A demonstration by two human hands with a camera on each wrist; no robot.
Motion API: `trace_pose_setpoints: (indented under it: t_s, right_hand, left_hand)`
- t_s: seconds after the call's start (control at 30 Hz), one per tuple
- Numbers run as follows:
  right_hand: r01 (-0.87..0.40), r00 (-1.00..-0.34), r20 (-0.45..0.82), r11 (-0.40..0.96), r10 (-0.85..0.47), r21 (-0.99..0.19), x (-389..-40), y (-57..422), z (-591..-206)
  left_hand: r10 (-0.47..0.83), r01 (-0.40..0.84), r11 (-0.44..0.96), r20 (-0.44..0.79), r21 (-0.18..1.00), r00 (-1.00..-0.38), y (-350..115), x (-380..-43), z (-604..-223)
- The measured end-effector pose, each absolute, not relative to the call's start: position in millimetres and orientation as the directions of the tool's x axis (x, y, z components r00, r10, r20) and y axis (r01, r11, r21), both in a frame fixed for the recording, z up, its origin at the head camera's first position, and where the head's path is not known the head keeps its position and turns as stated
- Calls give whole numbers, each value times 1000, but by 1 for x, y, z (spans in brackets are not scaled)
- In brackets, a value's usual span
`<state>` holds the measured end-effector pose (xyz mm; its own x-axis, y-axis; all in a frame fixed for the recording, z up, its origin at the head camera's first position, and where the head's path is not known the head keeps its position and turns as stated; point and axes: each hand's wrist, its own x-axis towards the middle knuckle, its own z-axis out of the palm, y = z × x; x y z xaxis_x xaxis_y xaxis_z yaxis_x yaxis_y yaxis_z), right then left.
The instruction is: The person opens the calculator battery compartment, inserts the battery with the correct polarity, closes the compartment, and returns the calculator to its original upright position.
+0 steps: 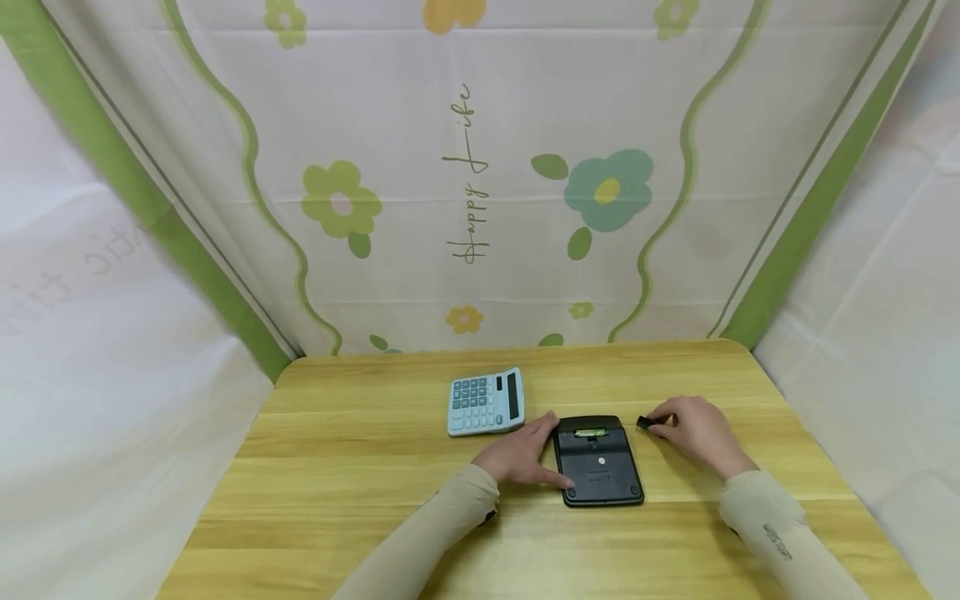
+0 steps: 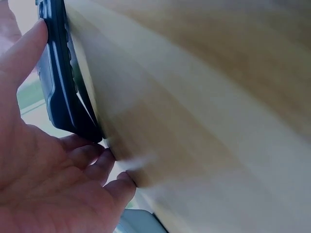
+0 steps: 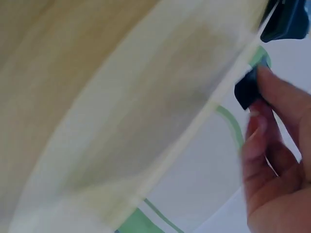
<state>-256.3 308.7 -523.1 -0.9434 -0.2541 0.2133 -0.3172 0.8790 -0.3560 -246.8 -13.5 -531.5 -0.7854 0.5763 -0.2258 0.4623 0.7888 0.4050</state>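
Note:
A black calculator (image 1: 600,475) lies face down on the table, its battery compartment uncovered and a green battery (image 1: 591,432) showing inside. My left hand (image 1: 522,454) rests along its left side, the thumb over the lower left edge and the other fingers by the upper corner. In the left wrist view, those fingertips come down at the table beside the calculator (image 2: 60,73). To the right of the calculator, my right hand (image 1: 697,433) pinches a small black battery cover (image 1: 644,422) between thumb and fingers. The right wrist view shows the cover (image 3: 247,90) held apart from the calculator.
A light blue calculator (image 1: 472,417) lies face up behind my left hand, close to its fingers. The wooden table (image 1: 337,483) ends at a patterned curtain (image 1: 405,275) at the back, and white cloth (image 1: 112,333) hangs at both sides.

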Motion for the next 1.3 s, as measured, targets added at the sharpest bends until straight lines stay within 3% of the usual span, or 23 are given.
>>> trace_pose_setpoints:
  t_s: [0.3, 0.53, 0.8, 1.0, 1.3]
  right_hand:
    - [-352, -932, 298, 704, -205, -617, -253, 301, -513]
    - [-362, -932, 295, 605, -212, -709, -250, 297, -508]
    - [-351, -927, 282, 315, -247, -882, -247, 298, -504]
    - [-366, -922, 312, 251, -231, -896, -243, 298, -500]
    - [-419, -902, 357, 298, -243, -858, -243, 292, -494]
  left_hand:
    - [574, 458, 791, -231, 407, -785, -14, -247, -532]
    - [579, 457, 784, -230, 420, -782, -14, -246, -533]
    - [573, 447, 786, -233, 427, -786, -13, -244, -534]
    - [572, 447, 786, -230, 427, -787, -13, -244, -535]
    - [575, 454, 786, -226, 421, -786, -13, -246, -531]
